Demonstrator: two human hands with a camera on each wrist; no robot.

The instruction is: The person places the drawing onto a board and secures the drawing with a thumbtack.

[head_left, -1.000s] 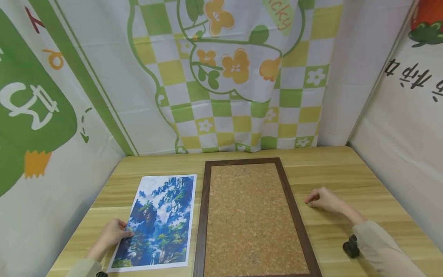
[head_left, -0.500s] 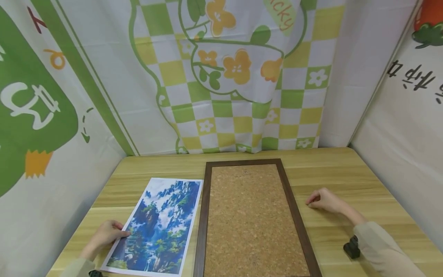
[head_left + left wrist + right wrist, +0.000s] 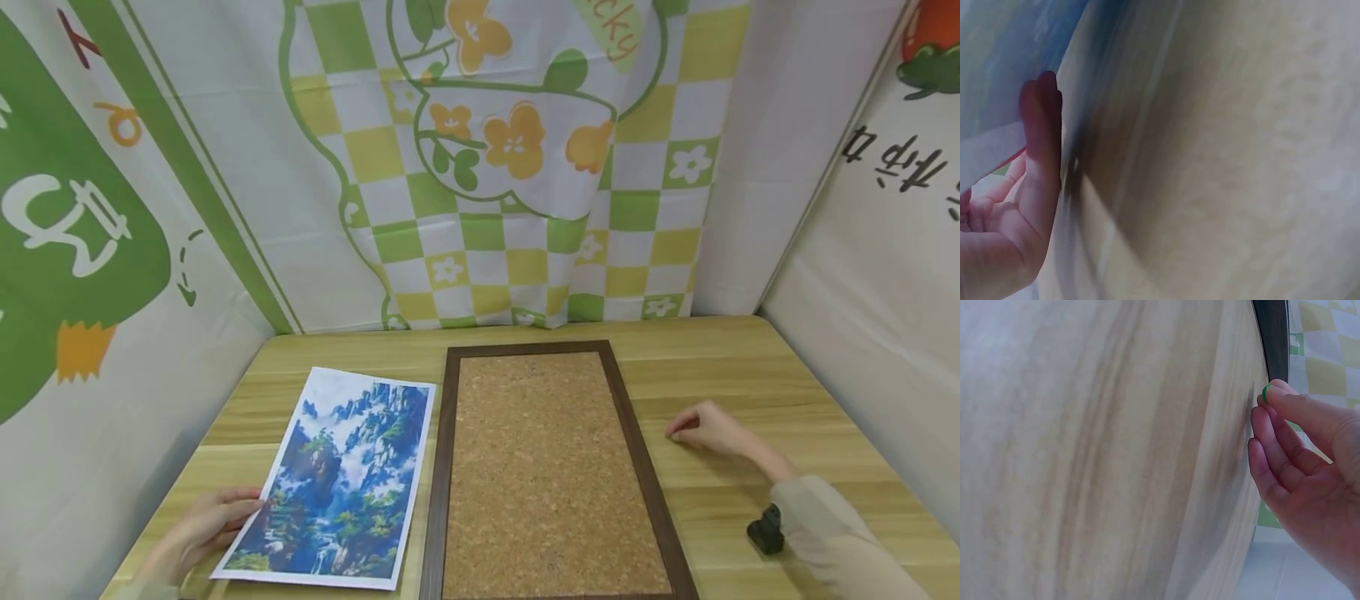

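Note:
My left hand point(image 3: 206, 529) holds the left edge of a printed landscape picture point(image 3: 337, 483) with blue mountains, trees and a white border. In the left wrist view, the sheet point(image 3: 1004, 69) passes into the grip of my fingers point(image 3: 1041, 125). Right of the picture lies a cork board point(image 3: 551, 475) in a dark brown frame. On the board's other side, over the table, my right hand point(image 3: 708, 429) pinches something tiny. The right wrist view shows it as a small green round piece point(image 3: 1265, 394), like a thumbtack's head, between thumb and forefinger; most of it is hidden.
All this is on a wood-grain table point(image 3: 697, 367). A printed curtain point(image 3: 495, 242) hangs at its back edge, with fabric walls to the left and right. A black device point(image 3: 767, 531) is at my right wrist.
The picture has first slid right towards the board, then its top edge has risen and shifted slightly left. My left hand has changed its hold on the edge. The right hand has barely moved.

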